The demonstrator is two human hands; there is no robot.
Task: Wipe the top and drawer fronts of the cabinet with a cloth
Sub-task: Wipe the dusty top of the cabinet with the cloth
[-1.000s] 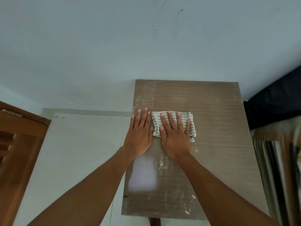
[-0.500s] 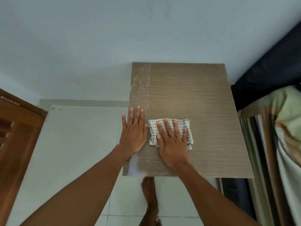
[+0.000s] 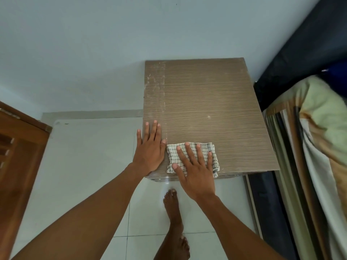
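The cabinet's brown wood-grain top (image 3: 210,102) fills the middle of the view, with pale dust streaks along its left strip. A folded white cloth with a dark check pattern (image 3: 211,153) lies at the top's front edge. My right hand (image 3: 195,169) presses flat on the cloth, fingers spread. My left hand (image 3: 149,149) rests flat on the front left corner of the top, beside the cloth, thumb touching it. The drawer fronts are hidden below the top.
A white wall stands behind the cabinet. A brown wooden door (image 3: 16,158) is at the left. A bed with striped bedding (image 3: 309,147) and a dark headboard (image 3: 304,42) crowds the right side. My bare foot (image 3: 173,224) stands on the white tiled floor in front.
My right hand has dragged the cloth toward me, from mid-top to the front edge. My left hand slid back to the front left corner. The view has tilted down, showing floor and foot.
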